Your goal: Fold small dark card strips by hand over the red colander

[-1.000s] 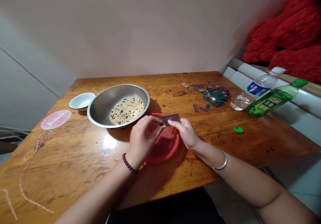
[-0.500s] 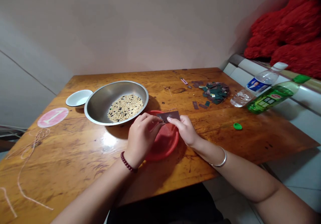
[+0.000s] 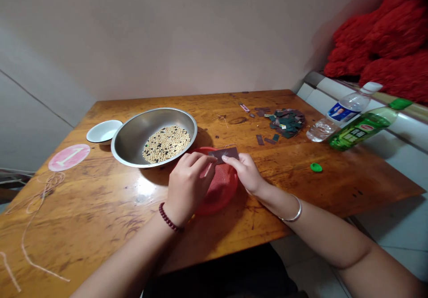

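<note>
Over the one o'clock edge of the red basket [image 3: 217, 197], the right hand [image 3: 248, 173] pinched a dark card [image 3: 232, 153]. The left hand [image 3: 187, 181], fingers curled, was by the card's nine o'clock end (whether gripping, I couldn't tell). A steel bowl [image 3: 130, 137] stood at the basket's ten o'clock.

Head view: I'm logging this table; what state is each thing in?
Dark strip, held in right hand
Steel basin, holding beans
White bowl, upright
Red basket, upright
Clear bottle, standing, capped
Green bottle, standing
Green cap, loose
String, tangled
Dark scraps, mostly heaped
Pink disc, flat
</note>
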